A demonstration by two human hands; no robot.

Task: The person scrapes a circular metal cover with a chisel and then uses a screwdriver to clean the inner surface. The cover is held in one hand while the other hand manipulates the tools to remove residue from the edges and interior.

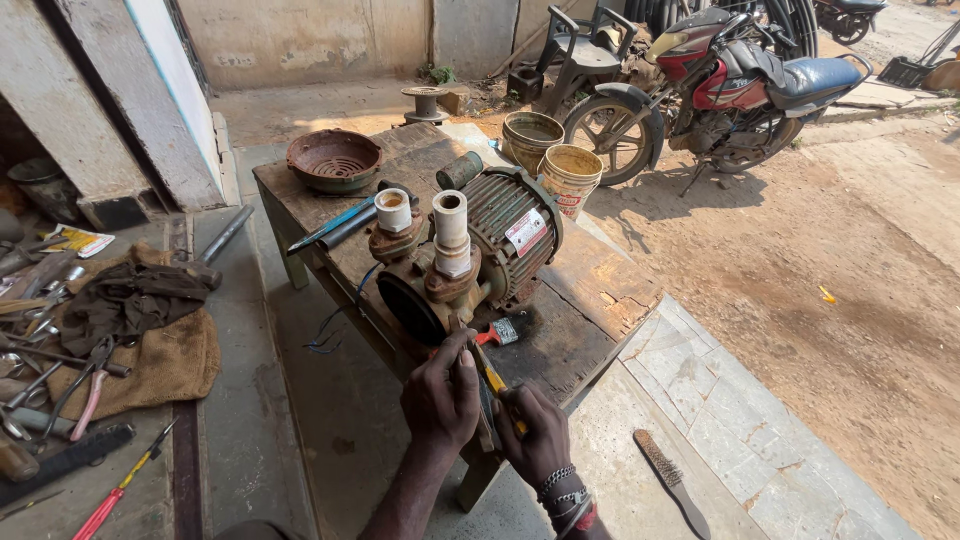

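A rusty water pump [455, 265] with a green ribbed motor housing sits across the middle of a worn wooden table [600, 280], its open round front facing the table's near edge. Two short white pipe stubs [450, 225] stand upright on top of the pump body.

Both hands work at the near edge of the table, just in front of the pump's open face. The left hand [442, 395] is curled, its fingers closed around a dark round part whose kind cannot be told, held right against the right hand. The right hand [535, 435], with metal bracelets at the wrist, is wrapped tight around the yellow handle of a tool [492, 380]; its tip points up toward the pump front, and what sort of tool it is stays unclear behind the fingers.

A small brush [505, 330] with a red handle lies on the table just beside the pump, near the hands. A blue-handled tool [335, 225] rests near the left edge of the table, and a rusty round cover [335, 160] sits at the far left corner. Two paint buckets [570, 178] stand off the far edge, with a red motorcycle [720, 85] behind them. On the ground to the left, burlap sacking [165, 365] carries a dark rag and scattered hand tools. A file [670, 480] lies on the stone paving to the right of the hands.
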